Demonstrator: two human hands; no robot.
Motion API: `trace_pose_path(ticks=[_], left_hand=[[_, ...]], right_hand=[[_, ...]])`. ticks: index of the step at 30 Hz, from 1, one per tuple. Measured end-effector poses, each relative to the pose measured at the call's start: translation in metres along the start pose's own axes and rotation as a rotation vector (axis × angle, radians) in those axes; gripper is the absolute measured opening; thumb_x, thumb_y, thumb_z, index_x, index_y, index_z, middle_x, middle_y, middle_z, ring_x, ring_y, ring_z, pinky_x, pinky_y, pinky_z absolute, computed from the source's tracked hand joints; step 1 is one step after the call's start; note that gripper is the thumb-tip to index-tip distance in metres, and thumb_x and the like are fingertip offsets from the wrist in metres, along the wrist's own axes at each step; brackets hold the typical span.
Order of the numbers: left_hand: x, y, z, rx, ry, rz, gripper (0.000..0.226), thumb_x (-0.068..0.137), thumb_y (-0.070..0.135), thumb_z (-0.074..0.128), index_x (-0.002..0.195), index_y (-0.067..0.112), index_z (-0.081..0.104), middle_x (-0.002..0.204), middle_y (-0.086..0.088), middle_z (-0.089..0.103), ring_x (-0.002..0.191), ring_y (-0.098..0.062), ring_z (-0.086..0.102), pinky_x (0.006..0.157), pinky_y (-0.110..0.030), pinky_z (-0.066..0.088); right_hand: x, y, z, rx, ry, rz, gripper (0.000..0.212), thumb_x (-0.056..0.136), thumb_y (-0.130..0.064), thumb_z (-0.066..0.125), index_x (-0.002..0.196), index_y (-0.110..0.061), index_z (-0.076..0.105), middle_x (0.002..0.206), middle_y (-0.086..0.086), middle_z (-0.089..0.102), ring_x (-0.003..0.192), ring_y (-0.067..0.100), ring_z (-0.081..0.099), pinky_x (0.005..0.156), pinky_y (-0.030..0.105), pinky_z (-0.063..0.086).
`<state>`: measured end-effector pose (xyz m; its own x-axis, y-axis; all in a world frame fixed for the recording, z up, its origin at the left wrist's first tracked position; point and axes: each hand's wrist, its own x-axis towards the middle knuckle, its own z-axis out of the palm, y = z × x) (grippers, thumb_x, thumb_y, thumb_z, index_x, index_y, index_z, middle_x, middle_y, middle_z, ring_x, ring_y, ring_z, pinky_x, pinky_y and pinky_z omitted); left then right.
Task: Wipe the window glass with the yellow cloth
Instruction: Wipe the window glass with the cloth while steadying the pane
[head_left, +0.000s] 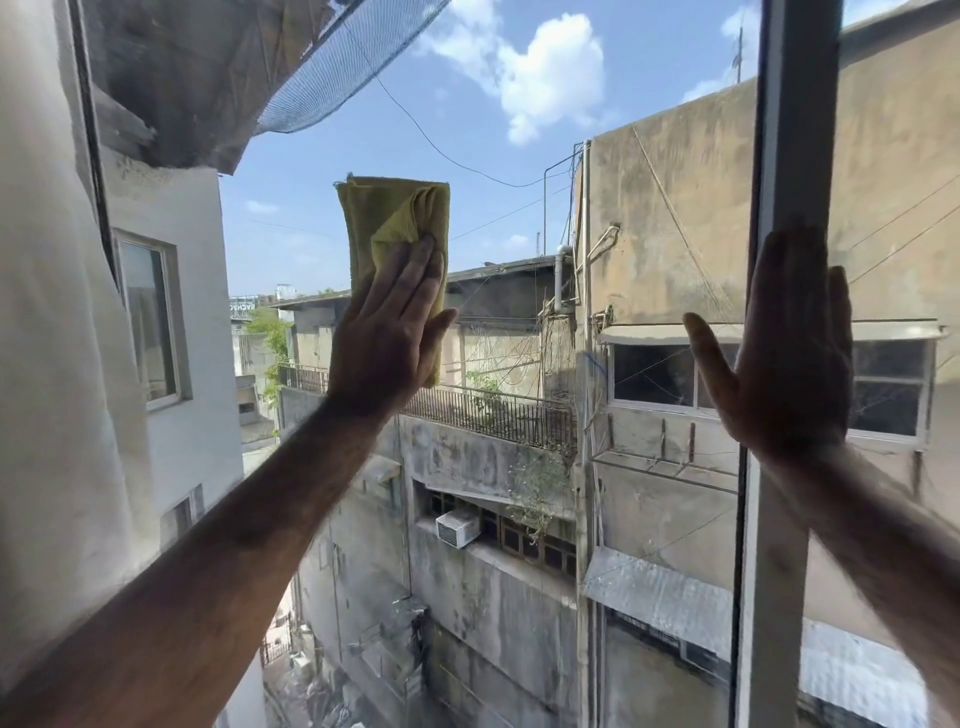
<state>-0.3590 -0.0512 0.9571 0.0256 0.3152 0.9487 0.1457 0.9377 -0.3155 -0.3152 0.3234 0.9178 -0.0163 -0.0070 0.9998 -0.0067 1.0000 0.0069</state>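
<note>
Left hand (389, 332), fingers extended flat and together, presses the folded yellow cloth (395, 228) against the glass (519, 312), left of the frame (795, 156); the cloth projects above the fingertips. Right hand (789, 364), open with fingers spread, rests flat over the frame and holds nothing. A white curtain (57, 364) hangs far left of the frame.

My left hand (389, 332) is raised, arm outstretched, palm forward, fingers together and flat. My right hand (784, 358) is up too, palm forward, fingers spread flat.
</note>
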Motion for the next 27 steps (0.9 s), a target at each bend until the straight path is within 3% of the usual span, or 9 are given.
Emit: trace_pose_path(ticks=[9,13,20,24,27], left_hand=[[-0.058,-0.009,-0.015,-0.032,-0.077,0.084,0.050,0.114,0.037,0.044,0.153,0.007,0.050,0.164,-0.008,0.047,0.154,-0.028,0.044,0.120,-0.052,0.047],[-0.027,-0.010,-0.011,-0.032,-0.058,0.068,0.047,0.114,0.033,0.043,0.152,0.007,0.052,0.164,-0.008,0.048,0.154,-0.027,0.043,0.120,-0.052,0.047],[0.039,-0.002,-0.001,-0.034,0.006,0.004,0.052,0.115,0.043,0.035,0.153,0.011,0.050,0.166,-0.005,0.046,0.156,-0.025,0.041,0.124,-0.050,0.042],[0.037,0.044,0.000,-0.177,0.003,-0.188,0.059,0.114,0.047,0.029,0.154,0.008,0.048,0.167,-0.008,0.042,0.159,-0.027,0.035,0.129,-0.051,0.034],[0.024,0.095,0.006,-0.242,-0.012,-0.043,0.057,0.113,0.047,0.033,0.155,0.011,0.048,0.166,-0.006,0.044,0.158,-0.027,0.037,0.129,-0.053,0.034]], right_hand=[[0.001,0.000,-0.002,0.022,-0.027,0.006,0.092,0.112,-0.067,0.027,0.173,-0.002,0.007,0.183,0.020,0.005,0.172,0.031,0.007,0.141,0.049,0.009],[0.001,-0.001,-0.001,0.008,-0.023,0.011,0.096,0.110,-0.071,0.027,0.173,-0.002,0.008,0.183,0.020,0.006,0.172,0.030,0.008,0.141,0.043,0.005],[0.001,-0.003,-0.003,-0.004,-0.026,0.005,0.095,0.111,-0.070,0.026,0.173,0.001,0.009,0.182,0.022,0.007,0.172,0.032,0.009,0.141,0.048,0.010],[0.002,-0.006,-0.006,0.004,-0.018,0.014,0.091,0.113,-0.066,0.025,0.173,0.001,0.011,0.182,0.023,0.009,0.172,0.033,0.011,0.141,0.049,0.012],[0.002,-0.007,-0.006,0.015,0.032,0.006,0.085,0.115,-0.060,0.025,0.171,0.003,0.016,0.180,0.025,0.016,0.170,0.036,0.016,0.140,0.051,0.017]])
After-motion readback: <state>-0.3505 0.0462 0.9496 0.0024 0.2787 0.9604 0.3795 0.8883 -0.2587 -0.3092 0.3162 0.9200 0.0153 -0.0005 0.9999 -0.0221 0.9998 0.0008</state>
